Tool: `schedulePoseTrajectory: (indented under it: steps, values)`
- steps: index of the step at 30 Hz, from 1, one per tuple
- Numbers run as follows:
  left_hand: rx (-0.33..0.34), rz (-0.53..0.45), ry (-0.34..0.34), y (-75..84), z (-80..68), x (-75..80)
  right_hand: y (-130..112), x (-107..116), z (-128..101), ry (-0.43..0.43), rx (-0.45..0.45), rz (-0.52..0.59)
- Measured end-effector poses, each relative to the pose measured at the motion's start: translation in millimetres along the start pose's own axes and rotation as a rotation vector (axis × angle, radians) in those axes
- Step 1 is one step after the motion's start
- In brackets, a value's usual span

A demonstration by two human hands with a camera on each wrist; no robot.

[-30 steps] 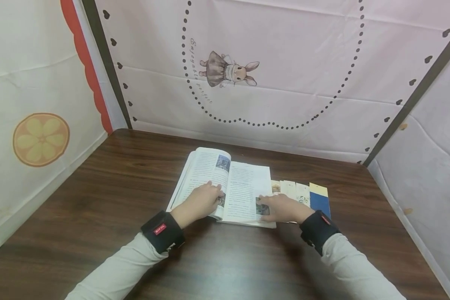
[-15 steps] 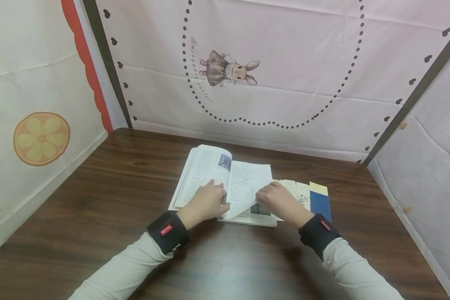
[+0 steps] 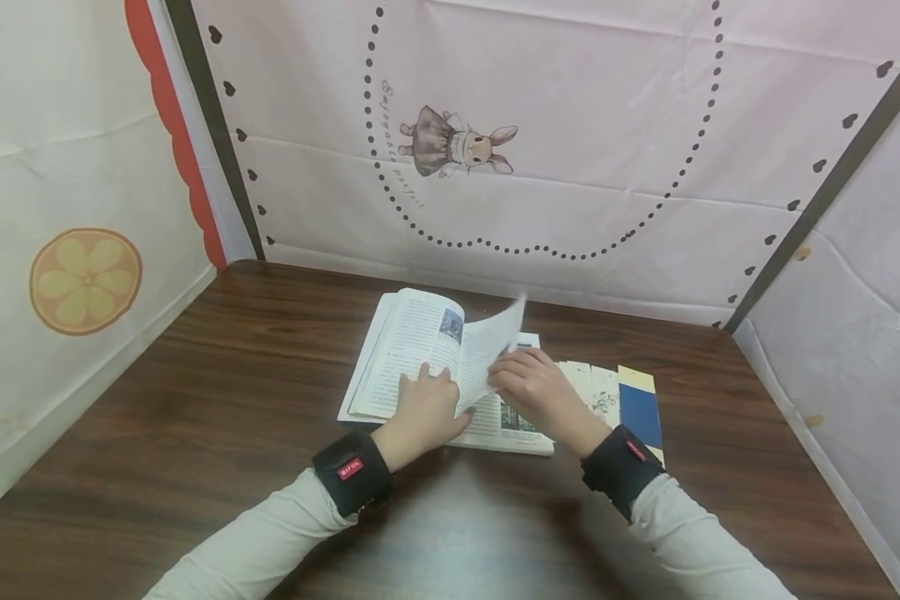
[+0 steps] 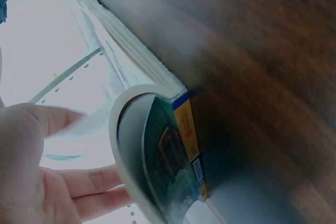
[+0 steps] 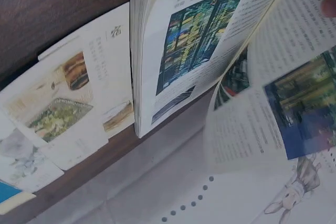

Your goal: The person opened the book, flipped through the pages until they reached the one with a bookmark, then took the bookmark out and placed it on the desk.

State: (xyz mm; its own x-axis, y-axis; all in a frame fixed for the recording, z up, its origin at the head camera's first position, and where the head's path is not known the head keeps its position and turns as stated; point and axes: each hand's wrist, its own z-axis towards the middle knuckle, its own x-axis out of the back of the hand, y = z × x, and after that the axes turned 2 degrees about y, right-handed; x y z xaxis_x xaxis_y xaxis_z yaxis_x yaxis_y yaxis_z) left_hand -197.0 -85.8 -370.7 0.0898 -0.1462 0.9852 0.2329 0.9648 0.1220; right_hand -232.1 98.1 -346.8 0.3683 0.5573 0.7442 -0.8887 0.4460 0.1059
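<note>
An open book (image 3: 405, 350) with printed text and colour pictures lies on the table. The left hand (image 3: 429, 408) rests on its left page by the middle fold, fingers spread; in the left wrist view its fingers (image 4: 92, 182) lie over the curled pages, above the yellow and blue spine (image 4: 189, 129). With curled fingers, the right hand (image 3: 534, 387) pinches a right-hand page (image 3: 491, 337), which stands raised and bent toward the left. The right wrist view shows this lifted page (image 5: 241, 140), and one fingertip (image 5: 329, 6) at the frame's edge.
Several illustrated cards (image 3: 579, 379) lie overlapping just right of the book, partly behind the right hand. At their end is a blue and yellow card (image 3: 637, 408). A fabric curtain (image 3: 585, 125) with a rabbit print closes off the table's (image 3: 270, 350) far edge.
The right hand has gone from lying flat on the right page to lifting that page up and leftward. The left hand has shifted slightly right, toward the fold.
</note>
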Motion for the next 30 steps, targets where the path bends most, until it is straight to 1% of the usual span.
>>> schedulePoseTrajectory:
  steps: [2,4,5,7,9,11,13,14,16,18,20,22,23,24,27,28,30]
  values:
    - [0.002,-0.025,0.043,-0.9,-0.6,-1.1,1,0,-2,0.036,-0.047,0.021]
    - [0.012,-0.075,0.102,-4.2,-1.4,-2.6,3,0,-5,0.056,-0.118,0.040]
    - [0.025,-0.116,0.121,-6.8,-1.7,-2.9,4,0,-7,0.049,-0.160,0.046]
    - [0.058,-0.216,0.148,-13.2,-2.7,-2.2,8,0,-13,-0.016,-0.247,0.050]
    - [0.106,-0.326,0.176,-20.5,-3.0,-0.3,11,-1,-19,-0.134,-0.334,0.054]
    - [0.173,-0.446,0.187,-27.6,-2.4,2.6,15,-2,-25,-0.290,-0.418,0.059]
    - [0.221,-0.541,0.231,-34.1,-1.1,6.1,18,-3,-31,-0.460,-0.494,0.074]
    - [0.246,-0.580,0.249,-37.2,-0.4,7.5,20,-3,-34,-0.541,-0.526,0.085]
    - [0.288,-0.649,0.279,-42.7,-0.2,9.5,23,-4,-40,-0.677,-0.568,0.125]
    - [0.307,-0.676,0.303,-47.7,-0.9,10.3,26,-6,-44,-0.779,-0.585,0.165]
    - [0.308,-0.675,0.311,-51.8,-2.5,9.5,27,-8,-47,-0.839,-0.573,0.186]
    - [0.271,-0.646,0.314,-54.0,-3.8,7.2,28,-9,-48,-0.875,-0.558,0.189]
    - [0.247,-0.615,0.310,-54.5,-4.0,5.6,28,-9,-49,-0.886,-0.558,0.186]
    - [0.226,-0.578,0.292,-54.5,-4.0,3.8,28,-9,-48,-0.895,-0.563,0.184]
    - [0.145,-0.383,0.237,-52.1,-3.6,-0.2,26,-10,-47,-0.915,-0.572,0.178]
    - [0.103,-0.293,0.211,-50.9,-3.5,-1.0,26,-11,-46,-0.918,-0.571,0.177]
    - [-0.012,-0.128,0.150,-48.1,-4.4,-2.4,26,-12,-45,-0.924,-0.574,0.175]
